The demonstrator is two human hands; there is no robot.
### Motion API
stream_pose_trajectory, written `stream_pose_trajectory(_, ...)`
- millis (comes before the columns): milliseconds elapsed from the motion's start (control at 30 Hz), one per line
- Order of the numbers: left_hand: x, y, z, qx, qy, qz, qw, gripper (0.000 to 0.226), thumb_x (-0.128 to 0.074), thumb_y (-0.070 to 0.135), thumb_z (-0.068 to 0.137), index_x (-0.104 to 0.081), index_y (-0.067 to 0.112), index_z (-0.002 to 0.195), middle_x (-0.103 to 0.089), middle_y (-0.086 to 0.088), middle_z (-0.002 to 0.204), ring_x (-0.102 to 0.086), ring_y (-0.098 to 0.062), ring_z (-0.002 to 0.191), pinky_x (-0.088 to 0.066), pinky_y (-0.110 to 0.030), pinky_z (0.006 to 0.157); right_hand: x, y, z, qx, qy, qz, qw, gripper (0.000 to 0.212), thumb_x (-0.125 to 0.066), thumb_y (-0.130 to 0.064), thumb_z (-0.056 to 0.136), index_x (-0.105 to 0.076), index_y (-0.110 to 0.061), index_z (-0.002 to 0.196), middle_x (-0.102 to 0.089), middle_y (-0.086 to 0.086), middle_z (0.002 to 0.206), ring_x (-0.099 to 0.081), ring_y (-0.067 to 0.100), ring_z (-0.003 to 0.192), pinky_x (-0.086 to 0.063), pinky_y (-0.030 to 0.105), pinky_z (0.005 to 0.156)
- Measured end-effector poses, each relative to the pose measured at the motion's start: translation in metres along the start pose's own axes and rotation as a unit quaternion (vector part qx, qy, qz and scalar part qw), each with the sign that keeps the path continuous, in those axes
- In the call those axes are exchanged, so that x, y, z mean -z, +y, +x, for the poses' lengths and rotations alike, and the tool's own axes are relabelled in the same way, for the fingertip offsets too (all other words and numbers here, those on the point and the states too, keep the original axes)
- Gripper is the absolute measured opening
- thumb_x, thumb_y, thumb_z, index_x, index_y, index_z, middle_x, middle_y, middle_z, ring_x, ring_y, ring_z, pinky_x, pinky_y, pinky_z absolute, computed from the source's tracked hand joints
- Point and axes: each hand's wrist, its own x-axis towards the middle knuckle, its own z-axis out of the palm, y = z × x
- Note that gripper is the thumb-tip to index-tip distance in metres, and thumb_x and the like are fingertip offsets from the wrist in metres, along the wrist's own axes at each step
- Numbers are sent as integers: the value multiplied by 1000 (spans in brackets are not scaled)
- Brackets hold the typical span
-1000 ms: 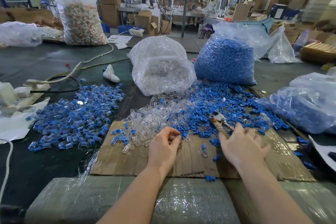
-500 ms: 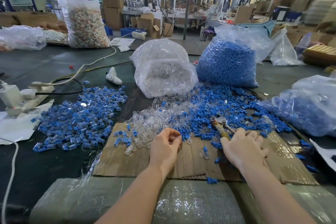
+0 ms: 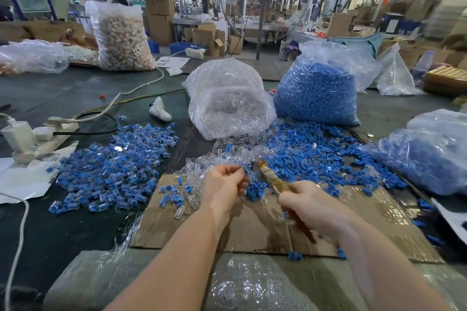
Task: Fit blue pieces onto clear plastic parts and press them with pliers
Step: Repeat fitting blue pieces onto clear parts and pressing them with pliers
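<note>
Since the earlier frames my right hand has lifted the pliers off the blue pile and swung their nose left toward my left hand. That right hand is wrapped around the handles. My left hand is curled, fingertips pinched together just beside the pliers' tip, over the far edge of the cardboard sheet; I judge it holds a fitted clear-and-blue part, but whatever it holds is too small for me to be sure. Whether the jaws are parted I cannot tell.

Loose blue pieces lie spread to the right and far side, clear plastic parts spill from the clear bag in the middle, and finished assemblies are heaped on the left of the desk.

My worry is the squeeze: the tip sits very close to my fingertips, so a misjudged bite could nip skin. An off-centre press could cock the blue piece sideways, crack the clear shell, or shoot the part into the pile.
</note>
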Motion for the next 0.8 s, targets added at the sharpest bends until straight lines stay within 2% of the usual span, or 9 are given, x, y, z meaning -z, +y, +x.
stream_pose_trajectory(67,3,2,2,0,6,0,1000,6,-53,1,91,-59,2,90,-61,-5,67,-54,-4,49,-46,-14,48,-2,-1,-1,-18,-29,15,999,7,-53,-10,80,-48,-12,76,-46,1,61,-43,12,48,-35,25,50)
stream_pose_trajectory(133,5,2,5,2,11,-2,1000,7,-53,0,91,-59,2,89,-60,-5,66,-54,-5,49,-46,-14,47,-7,-4,-1,-42,-36,47,997,8,-51,-4,80,-46,-10,80,-46,5,65,-44,14,51,-37,26,50)
stream_pose_trajectory(267,8,-3,10,5,34,17,999,7,-55,1,90,-61,2,88,-60,-6,65,-54,-9,52,-46,-16,47,-13,-8,-1,-68,-55,68,994,7,-46,-3,84,-46,-9,87,-50,13,79,-49,24,68,-45,35,62)
stream_pose_trajectory(333,9,-8,13,9,50,22,998,7,-56,2,90,-61,3,86,-60,-6,64,-53,-10,52,-45,-16,46,-14,-11,-3,-67,-70,74,993,8,-43,-1,85,-47,-8,87,-52,15,84,-50,27,74,-46,35,62)
stream_pose_trajectory(400,10,-12,17,18,62,20,998,9,-56,2,90,-60,5,82,-59,-5,61,-52,-10,50,-44,-17,45,-15,-14,-5,-66,-80,74,992,10,-43,1,83,-46,-8,87,-52,16,86,-51,28,73,-45,33,60)
stream_pose_trajectory(467,10,-15,18,22,67,18,997,11,-56,3,90,-60,7,81,-59,-3,57,-52,-8,46,-43,-18,44,-16,-16,-7,-68,-84,57,992,10,-45,-1,83,-45,-10,89,-53,16,87,-52,26,68,-43,24,56)
stream_pose_trajectory(600,11,-20,18,12,82,33,996,11,-56,3,89,-62,8,82,-60,-3,61,-54,-8,50,-44,-20,47,-19,-17,-7,-62,-84,37,994,12,-47,-4,82,-43,-9,92,-51,14,86,-50,26,75,-42,35,69)
stream_pose_trajectory(800,9,-20,16,9,82,52,995,9,-57,5,90,-61,10,83,-61,-5,68,-54,-9,55,-43,-18,48,-18,-17,-8,-50,-84,21,995,12,-44,-1,80,-40,-9,88,-47,13,83,-46,25,75,-36,35,69)
